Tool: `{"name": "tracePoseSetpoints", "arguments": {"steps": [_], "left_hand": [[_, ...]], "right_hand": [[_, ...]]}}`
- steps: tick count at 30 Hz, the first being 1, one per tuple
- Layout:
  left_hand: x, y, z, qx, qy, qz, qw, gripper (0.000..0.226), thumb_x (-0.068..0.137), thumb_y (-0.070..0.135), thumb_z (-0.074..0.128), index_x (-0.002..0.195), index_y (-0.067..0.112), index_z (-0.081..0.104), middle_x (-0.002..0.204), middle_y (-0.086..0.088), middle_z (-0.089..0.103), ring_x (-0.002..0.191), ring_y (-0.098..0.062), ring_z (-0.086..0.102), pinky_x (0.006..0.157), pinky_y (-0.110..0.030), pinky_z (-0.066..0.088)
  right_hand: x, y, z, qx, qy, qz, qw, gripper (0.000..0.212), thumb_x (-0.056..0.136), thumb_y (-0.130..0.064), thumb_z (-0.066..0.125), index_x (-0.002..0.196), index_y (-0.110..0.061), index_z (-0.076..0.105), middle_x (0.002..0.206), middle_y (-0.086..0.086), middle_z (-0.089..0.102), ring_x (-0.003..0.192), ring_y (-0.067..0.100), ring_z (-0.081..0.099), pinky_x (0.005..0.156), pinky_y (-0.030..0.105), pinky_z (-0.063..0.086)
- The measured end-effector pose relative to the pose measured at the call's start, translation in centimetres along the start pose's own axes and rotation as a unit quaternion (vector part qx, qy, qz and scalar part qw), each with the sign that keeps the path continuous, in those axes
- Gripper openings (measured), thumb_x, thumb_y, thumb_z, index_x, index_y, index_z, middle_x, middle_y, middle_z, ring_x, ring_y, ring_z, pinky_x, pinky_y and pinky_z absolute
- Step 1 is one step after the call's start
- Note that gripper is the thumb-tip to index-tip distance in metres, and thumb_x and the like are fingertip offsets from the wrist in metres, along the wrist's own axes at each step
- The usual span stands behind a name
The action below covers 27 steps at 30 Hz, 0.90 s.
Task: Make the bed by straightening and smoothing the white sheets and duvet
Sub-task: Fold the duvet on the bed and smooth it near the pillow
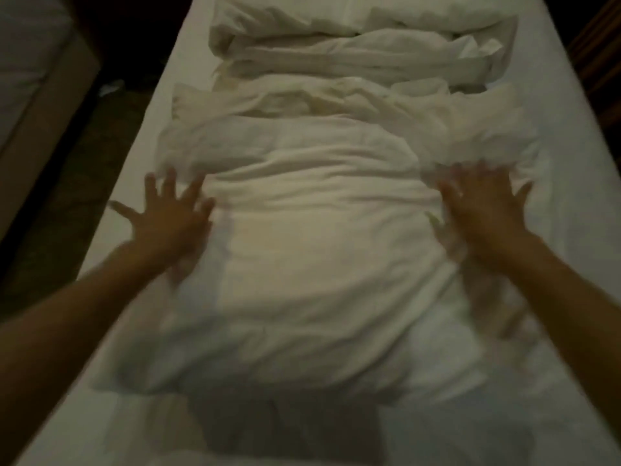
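Observation:
A white duvet lies bunched in thick folds down the middle of a narrow bed. The white fitted sheet shows bare along both sides and at the near end. My left hand is spread flat at the duvet's left edge, fingers apart, holding nothing. At the duvet's right edge my right hand is also spread flat with fingers apart, blurred by motion. More crumpled white bedding is piled at the far end of the bed, with a pillow beyond it.
Dark floor runs along the bed's left side, with a small pale scrap on it. A second bed stands at the far left. Dark wooden furniture sits at the right edge.

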<state>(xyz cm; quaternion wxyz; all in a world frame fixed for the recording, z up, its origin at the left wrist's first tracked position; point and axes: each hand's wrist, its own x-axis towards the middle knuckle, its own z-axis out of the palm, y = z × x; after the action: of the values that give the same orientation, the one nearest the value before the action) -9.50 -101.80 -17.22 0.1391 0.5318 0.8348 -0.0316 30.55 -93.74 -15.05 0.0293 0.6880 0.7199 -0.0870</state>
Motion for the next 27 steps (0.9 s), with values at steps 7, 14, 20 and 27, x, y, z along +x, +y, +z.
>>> {"name": "tracePoseSetpoints", "arguments": {"steps": [7,14,20,27], "left_hand": [[-12.5,6.3,5.8,0.086,-0.014,0.235,0.968,0.069,0.087,0.069,0.017,0.135,0.049,-0.027,0.154,0.015,-0.023,0.141,-0.016,-0.022,0.097,-0.078,0.007],[-9.3,0.1,2.7,0.101,-0.083,0.068,0.989,0.064,0.088,0.066,0.014,0.147,0.044,0.000,0.158,0.008,-0.005,0.145,-0.024,-0.007,0.101,-0.076,-0.001],[-17.9,11.1,6.4,-0.015,0.031,0.306,0.951,0.065,0.084,0.069,0.010,0.143,0.049,-0.010,0.157,0.011,-0.012,0.144,-0.016,-0.014,0.097,-0.075,-0.001],[-14.6,2.2,9.3,0.129,-0.086,0.189,0.970,0.088,0.063,0.090,0.012,0.136,0.056,-0.022,0.148,0.020,-0.033,0.141,-0.021,-0.023,0.094,-0.078,-0.002]], "right_hand": [[-13.6,-5.6,4.9,-0.061,0.020,-0.300,0.952,0.054,0.093,-0.051,0.008,0.142,-0.035,0.019,0.152,0.007,0.027,0.142,0.031,0.021,0.110,0.063,0.009],[-12.8,8.2,2.7,-0.030,-0.046,0.087,0.995,0.051,0.100,-0.040,0.024,0.148,-0.025,0.024,0.157,0.004,0.013,0.143,0.035,0.007,0.107,0.068,0.003],[-17.5,-6.3,4.6,0.064,0.188,-0.275,0.941,0.050,0.100,-0.040,0.024,0.146,-0.021,0.027,0.153,0.009,0.027,0.140,0.026,0.024,0.111,0.051,0.009],[-20.0,7.4,10.6,0.014,-0.016,0.103,0.994,0.062,0.097,-0.051,0.030,0.150,-0.026,0.012,0.159,0.000,0.006,0.145,0.023,0.004,0.111,0.056,-0.001]]}}
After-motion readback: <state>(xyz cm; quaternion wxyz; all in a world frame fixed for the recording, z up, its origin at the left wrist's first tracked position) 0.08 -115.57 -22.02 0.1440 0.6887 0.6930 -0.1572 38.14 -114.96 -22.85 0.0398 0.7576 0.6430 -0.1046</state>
